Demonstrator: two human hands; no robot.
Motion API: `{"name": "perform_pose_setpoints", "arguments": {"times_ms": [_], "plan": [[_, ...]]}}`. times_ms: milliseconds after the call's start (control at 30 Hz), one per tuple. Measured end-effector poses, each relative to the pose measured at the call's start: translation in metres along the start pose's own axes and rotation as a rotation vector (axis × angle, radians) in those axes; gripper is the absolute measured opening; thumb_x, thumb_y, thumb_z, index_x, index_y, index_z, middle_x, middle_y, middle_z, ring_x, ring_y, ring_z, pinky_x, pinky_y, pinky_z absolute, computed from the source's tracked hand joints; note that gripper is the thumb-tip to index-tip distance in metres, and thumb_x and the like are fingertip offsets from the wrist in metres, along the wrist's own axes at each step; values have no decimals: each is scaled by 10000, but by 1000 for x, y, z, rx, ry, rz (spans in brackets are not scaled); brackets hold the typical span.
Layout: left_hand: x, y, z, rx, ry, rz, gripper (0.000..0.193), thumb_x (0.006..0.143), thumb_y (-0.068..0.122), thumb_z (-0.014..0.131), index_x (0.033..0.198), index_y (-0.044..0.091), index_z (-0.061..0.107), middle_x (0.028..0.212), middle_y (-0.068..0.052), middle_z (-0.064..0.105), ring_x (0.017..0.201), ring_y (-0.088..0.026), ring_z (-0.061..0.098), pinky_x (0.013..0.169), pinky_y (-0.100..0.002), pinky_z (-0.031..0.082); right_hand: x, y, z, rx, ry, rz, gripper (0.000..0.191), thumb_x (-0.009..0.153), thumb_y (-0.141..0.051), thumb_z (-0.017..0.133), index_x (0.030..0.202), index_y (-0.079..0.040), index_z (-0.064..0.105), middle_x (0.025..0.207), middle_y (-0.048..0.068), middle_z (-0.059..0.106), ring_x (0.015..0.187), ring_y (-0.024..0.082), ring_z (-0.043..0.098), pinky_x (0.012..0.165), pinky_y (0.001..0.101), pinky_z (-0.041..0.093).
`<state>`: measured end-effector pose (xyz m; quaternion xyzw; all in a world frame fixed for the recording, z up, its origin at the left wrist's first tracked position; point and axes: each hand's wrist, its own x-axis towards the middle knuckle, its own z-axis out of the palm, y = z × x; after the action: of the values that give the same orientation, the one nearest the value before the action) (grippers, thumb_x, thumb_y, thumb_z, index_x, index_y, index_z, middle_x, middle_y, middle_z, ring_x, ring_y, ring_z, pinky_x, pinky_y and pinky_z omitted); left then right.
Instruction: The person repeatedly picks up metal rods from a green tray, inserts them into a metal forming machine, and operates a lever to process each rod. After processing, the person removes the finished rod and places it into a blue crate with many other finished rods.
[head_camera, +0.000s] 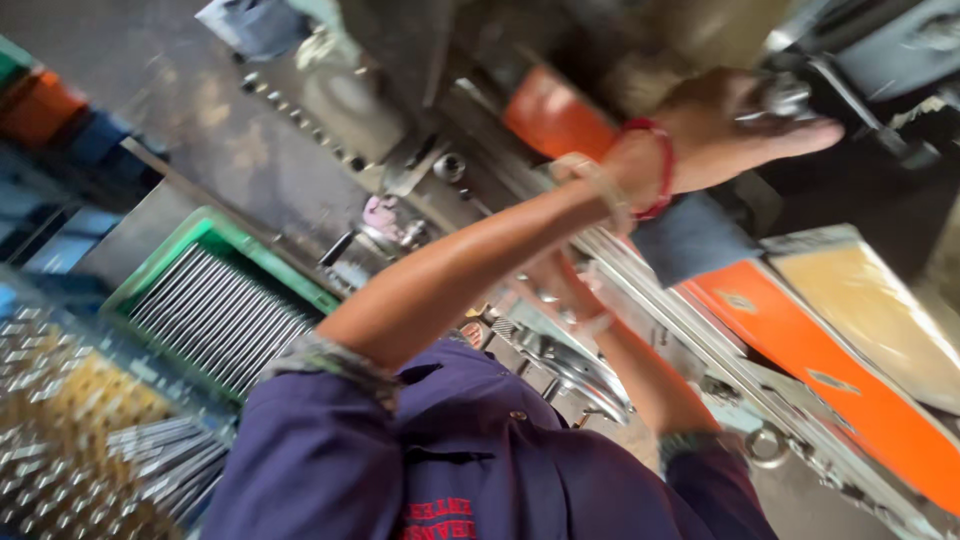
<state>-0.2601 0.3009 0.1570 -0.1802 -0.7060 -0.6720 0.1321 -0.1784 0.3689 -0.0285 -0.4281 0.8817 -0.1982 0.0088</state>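
1. Left hand (735, 125): reaching far up, above the top end of the long orange panel (820, 375). Fingers curled over a shiny metal knob (785, 95), thumb stretched out flat beneath it. Looks like a proper grip, though pretty blurry.
2. Red thread (662, 165) and a pale bangle (600, 185) on that wrist, just up-left of the orange panel's top end.
3. Right hand (555, 285): left of the orange panel, tucked behind the left forearm. Mostly hidden, so can't tell whether clenched, loose or holding anything. Seems to sit against the grey machine body (440, 165).
4. Both sleeves dark purple, shirt (500, 470) filling the bottom of the view, below-left of the orange panel.
5. Blue-grey cloth (690, 238) draped right at the orange panel's upper end, just under the left wrist.
6. Round polished handwheel (580, 375) left of the orange panel, just beside the right forearm.
7. Small metal ring (765, 445) hanging just under the orange panel's lower edge, near the right elbow.
8. Tan-yellow sheet (875, 305) lying right alongside the orange panel, on its far right side.
9. Second orange patch (550, 115) up-left of the panel, behind the left wrist.
10. Green crate (160, 262) well left of the orange panel, packed with thin metal rods (225, 320) lying side by side.
11. Further left and lower still, more loose rods (165, 455) and a blurry heap of small metal pieces (60, 420).
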Motion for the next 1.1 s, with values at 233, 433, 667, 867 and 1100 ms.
{"name": "perform_pose_setpoints", "arguments": {"times_ms": [233,433,667,867,1100], "plan": [[-143,-26,-202,294,431,-120,335,1003,354,669,1184,81,602,984,-111,768,893,-276,774,775,-367,608,85,-55,87,108,-291,397,675,821,-200,769,1393,-48,444,991,231,714,883,353,691,750,419,529],[-244,-88,-279,204,770,-445,380,920,364,766,784,21,676,602,-18,595,570,-75,522,530,-296,431,93,-101,98,465,-85,127,169,1048,-217,666,1072,-60,725,834,102,765,719,164,711,631,323,538],[-290,-84,-299,-79,909,-479,386,896,323,805,711,13,670,586,27,560,544,-33,471,479,-265,352,136,-202,77,1340,40,259,341,1120,-329,525,898,-85,611,623,-71,436,517,21,360,475,219,288],[-313,-59,-310,260,1033,-374,334,920,302,771,746,29,685,570,-14,595,525,-53,528,515,-262,445,141,-243,89,1317,-16,348,375,1105,-347,527,835,-89,559,601,-56,438,482,45,387,440,241,303],[-387,-78,-368,-534,432,-748,276,897,305,795,817,45,749,619,9,561,473,-83,437,399,-271,292,138,-260,108,198,145,-555,324,1104,-245,588,864,-32,540,724,114,545,597,275,574,549,391,445]]}}
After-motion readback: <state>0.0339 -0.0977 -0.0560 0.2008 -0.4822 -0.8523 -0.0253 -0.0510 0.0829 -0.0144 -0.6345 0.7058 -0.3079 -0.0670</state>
